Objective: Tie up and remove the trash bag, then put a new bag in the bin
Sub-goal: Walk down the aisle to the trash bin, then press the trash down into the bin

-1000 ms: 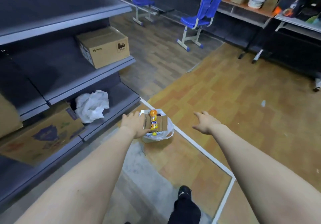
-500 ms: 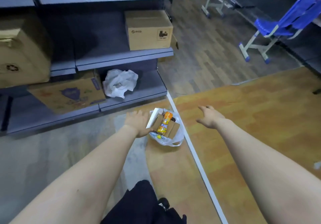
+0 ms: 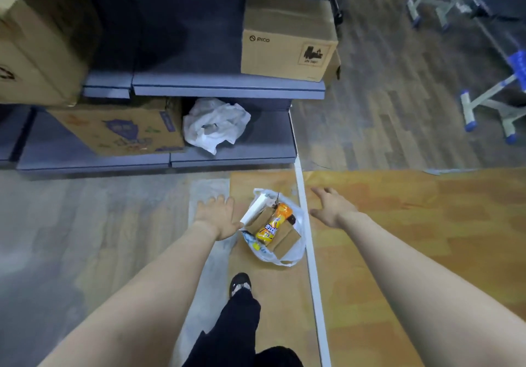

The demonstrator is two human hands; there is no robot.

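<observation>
A: Floor level, looking down. Thin clear plastic trash bag [image 3: 274, 225], mouth gaping and untied, sits on the orange wood-pattern floor [image 3: 398, 224]. It lies between the two grips.

B: Left grip?

A: Left hand [image 3: 217, 214], palm down, fingers spread and released, holding nothing. Its thumb side is touching or just short of the bag's near edge; cannot tell which.

B: Right?

A: Right hand [image 3: 331, 207], also released with fingers splayed, hovers just beside the bag's other side, apart from the plastic. A white floor strip [image 3: 308, 247] runs under that grip, along the bag's right flank.

B: Contents?

A: An orange and yellow printed snack tube [image 3: 271, 225] lies tilted on top of folded brown cardboard pieces [image 3: 284, 238]. A white flat carton [image 3: 254, 209] leans at the side nearest the left grip. A blue-and-yellow wrapper shows low in the bag, blurred.

B: Beyond the grips?

A: Grey metal shelving [image 3: 227, 89]. A crumpled white plastic bag [image 3: 216, 123] is on the bottom shelf, straight ahead of the left grip, beside a printed cardboard box [image 3: 122, 129]. A plain brown carton marked PICO [image 3: 287, 39] stands one shelf up.

B: Below?

A: Black trouser leg and dark shoe [image 3: 240, 282], planted near the bag's near end.
</observation>
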